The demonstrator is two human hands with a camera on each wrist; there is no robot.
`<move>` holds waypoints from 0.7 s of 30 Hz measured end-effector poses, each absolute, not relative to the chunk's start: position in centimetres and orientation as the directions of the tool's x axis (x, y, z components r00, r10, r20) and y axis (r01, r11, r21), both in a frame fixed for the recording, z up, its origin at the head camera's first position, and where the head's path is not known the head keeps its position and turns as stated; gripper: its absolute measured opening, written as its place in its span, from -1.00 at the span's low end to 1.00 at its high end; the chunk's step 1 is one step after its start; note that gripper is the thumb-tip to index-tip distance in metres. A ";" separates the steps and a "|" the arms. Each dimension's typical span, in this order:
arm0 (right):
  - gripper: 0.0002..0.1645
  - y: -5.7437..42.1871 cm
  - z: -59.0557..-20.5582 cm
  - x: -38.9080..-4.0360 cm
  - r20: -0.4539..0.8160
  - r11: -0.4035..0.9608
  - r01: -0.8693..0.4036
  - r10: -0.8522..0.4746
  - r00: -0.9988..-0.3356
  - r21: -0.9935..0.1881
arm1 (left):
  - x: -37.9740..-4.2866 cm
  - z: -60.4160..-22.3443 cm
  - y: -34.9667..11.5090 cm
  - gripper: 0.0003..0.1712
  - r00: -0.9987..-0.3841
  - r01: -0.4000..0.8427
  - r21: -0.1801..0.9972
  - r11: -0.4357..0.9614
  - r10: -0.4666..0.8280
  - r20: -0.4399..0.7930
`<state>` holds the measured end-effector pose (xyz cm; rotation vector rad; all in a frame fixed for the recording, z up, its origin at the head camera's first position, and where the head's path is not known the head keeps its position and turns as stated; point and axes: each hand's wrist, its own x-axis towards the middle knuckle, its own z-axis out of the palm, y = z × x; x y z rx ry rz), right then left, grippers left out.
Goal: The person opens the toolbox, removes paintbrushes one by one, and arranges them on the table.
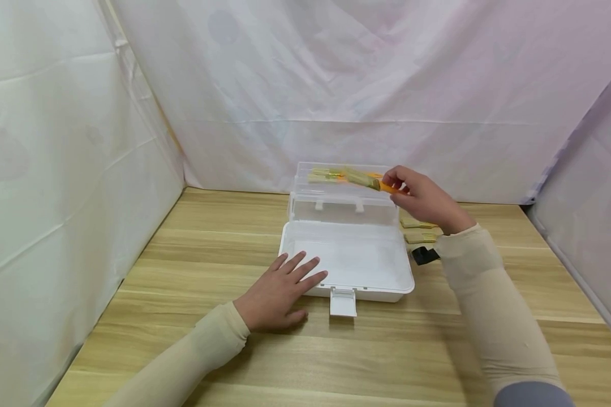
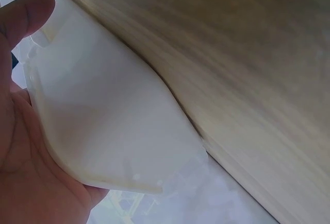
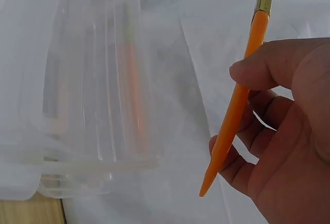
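My right hand pinches a flat paintbrush by its orange handle, thumb on one side and fingers on the other. Its pale bristles point left, above the raised clear upper part of a white plastic box. Several orange-handled paintbrushes lie in that upper part; one brush shows through the clear plastic in the right wrist view. My left hand rests on the box's front left corner, fingers spread over the rim and thumb apart.
More paintbrushes lie on the wooden table right of the box, partly behind my right wrist. A black object is beside them. The box's front latch hangs down. White cloth encloses the back and sides.
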<state>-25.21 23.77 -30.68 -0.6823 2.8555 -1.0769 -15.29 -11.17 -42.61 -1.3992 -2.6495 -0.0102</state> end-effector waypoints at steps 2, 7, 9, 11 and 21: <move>-0.74 24.2 -30.7 -24.9 0.133 0.675 -0.390 -0.400 -0.907 -0.627 | -15.3 -42.6 -11.2 -0.04 -0.554 0.823 -0.062 0.565 0.822 0.133; -0.74 25.1 -30.6 -23.9 0.123 0.685 -0.372 -0.384 -0.915 -0.626 | -15.3 -42.8 -11.3 -0.04 -0.552 0.822 -0.077 0.564 0.823 0.131; -0.73 25.4 -30.6 -23.5 0.126 0.687 -0.369 -0.378 -0.917 -0.626 | -15.3 -42.9 -11.3 -0.04 -0.552 0.822 -0.080 0.563 0.824 0.131; -0.73 25.7 -30.7 -23.0 0.132 0.691 -0.371 -0.374 -0.918 -0.621 | -15.3 -42.9 -11.3 -0.04 -0.549 0.824 -0.078 0.561 0.825 0.135; -0.75 28.3 -31.5 -21.2 0.137 0.718 -0.376 -0.370 -0.919 -0.585 | -15.3 -42.9 -11.2 -0.05 -0.541 0.827 -0.082 0.556 0.828 0.150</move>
